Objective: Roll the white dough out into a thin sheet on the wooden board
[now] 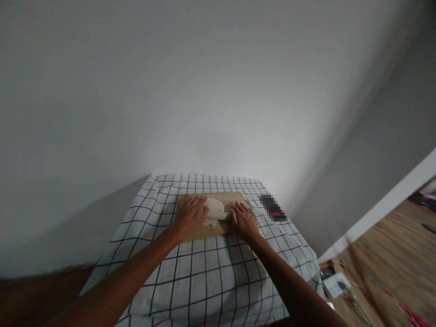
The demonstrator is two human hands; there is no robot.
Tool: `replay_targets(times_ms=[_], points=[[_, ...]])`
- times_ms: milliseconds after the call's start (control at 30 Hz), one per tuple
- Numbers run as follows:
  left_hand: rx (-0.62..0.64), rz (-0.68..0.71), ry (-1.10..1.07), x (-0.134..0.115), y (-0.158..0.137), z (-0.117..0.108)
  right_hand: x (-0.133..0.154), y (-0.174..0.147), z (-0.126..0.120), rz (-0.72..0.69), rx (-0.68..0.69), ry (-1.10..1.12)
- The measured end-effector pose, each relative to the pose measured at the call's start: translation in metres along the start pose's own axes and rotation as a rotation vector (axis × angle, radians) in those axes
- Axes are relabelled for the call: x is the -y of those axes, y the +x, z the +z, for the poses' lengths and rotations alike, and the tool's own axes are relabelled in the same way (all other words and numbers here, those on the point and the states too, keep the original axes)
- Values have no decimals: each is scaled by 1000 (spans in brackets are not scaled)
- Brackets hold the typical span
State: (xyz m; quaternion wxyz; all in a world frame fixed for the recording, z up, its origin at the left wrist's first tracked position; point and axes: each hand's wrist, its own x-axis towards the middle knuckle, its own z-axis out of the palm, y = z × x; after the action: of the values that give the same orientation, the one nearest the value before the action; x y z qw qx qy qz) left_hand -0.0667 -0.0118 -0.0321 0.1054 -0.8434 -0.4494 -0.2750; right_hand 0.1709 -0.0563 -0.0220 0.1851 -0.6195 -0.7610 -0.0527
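A pale, thick, rounded log-like piece [215,208] lies on a wooden board [200,235]; it narrows at its right end, and its kind is not clear. Below its near edge a thin, pale scrap with an uneven edge [211,222] rests on the wood. My left hand [191,212] lies palm down over the left part of the log-like piece, fingers stretched forward. Over its narrow right end and the board's right side, my right hand [244,219] is also palm down with fingers spread. What lies beneath both palms is hidden.
A black-and-white checked cloth [204,277] covers the table, which stands against a white wall [204,91]. Right of the board lies a dark, pixelated object [273,209]. On the wooden floor [395,254] at right are a white power strip [336,284] and cables.
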Motion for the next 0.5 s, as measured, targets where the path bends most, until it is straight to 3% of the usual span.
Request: replay_targets(times_ms=[133,333,500], points=[[50,-125,31,1,14,5,-11,38,5,-51,25,-33],[178,-346,73,7,41,2,-27,107,19,-187,215,-100],[293,-457,136,14,60,-2,-32,149,37,-293,234,-82]])
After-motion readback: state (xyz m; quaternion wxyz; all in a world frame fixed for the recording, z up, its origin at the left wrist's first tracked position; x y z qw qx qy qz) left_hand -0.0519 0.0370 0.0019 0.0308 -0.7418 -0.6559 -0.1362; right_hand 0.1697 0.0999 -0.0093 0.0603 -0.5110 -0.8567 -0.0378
